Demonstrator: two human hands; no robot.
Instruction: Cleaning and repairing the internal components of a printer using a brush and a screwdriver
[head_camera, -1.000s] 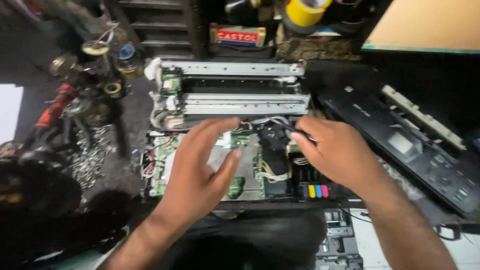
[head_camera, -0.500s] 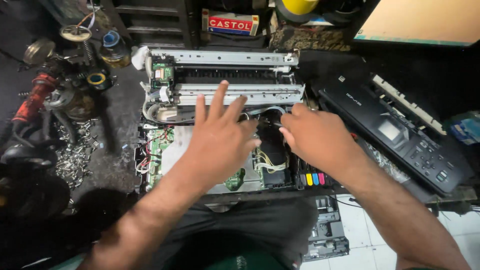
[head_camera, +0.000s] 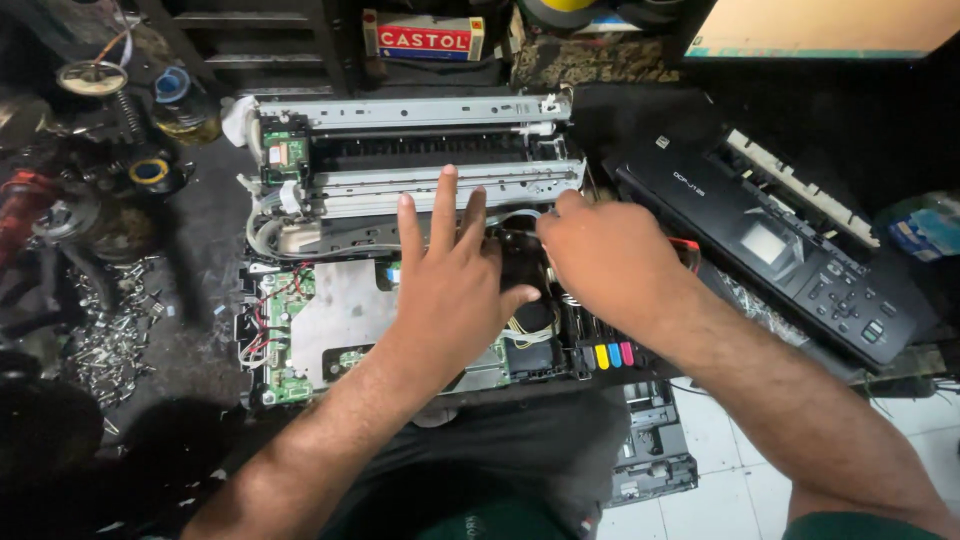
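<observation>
Left hand (head_camera: 450, 290) is spread wide, palm down, fingers splayed over the middle of the opened printer chassis (head_camera: 400, 250); it grips nothing. Our right hand (head_camera: 610, 260) sits just beside it with fingers curled down into the black carriage area (head_camera: 525, 300). We cannot tell whether it pinches anything, since the fingertips are hidden.

The chassis lies flat on the dark worktop (head_camera: 200, 250), directly ahead of us, covers off. Along the rear run two long bare-metal rails (head_camera: 420, 110), stamped sheet, pale grey, with punched holes. A white ribbed hose (head_camera: 262, 235) loops at the left end. The front left carries a flat dull-grey metal shield plate (head_camera: 345, 320), flanked by a green circuit board (head_camera: 275, 330) with red and black wires. At the front right sits a row of small ink tabs (head_camera: 605, 355): black, yellow, cyan, magenta.

Right of the chassis the removed black plastic control panel (head_camera: 800, 260) lies skewed, matte, with a small grey screen and a rubber keypad. On the left, loose screws and metal bits (head_camera: 100, 330) lie scattered in a shiny heap, near a roll of yellow tape (head_camera: 150, 172). A red-and-white box (head_camera: 425, 40) stands behind the chassis. White tiled floor (head_camera: 740, 490) shows lower right, below the worktop edge.
</observation>
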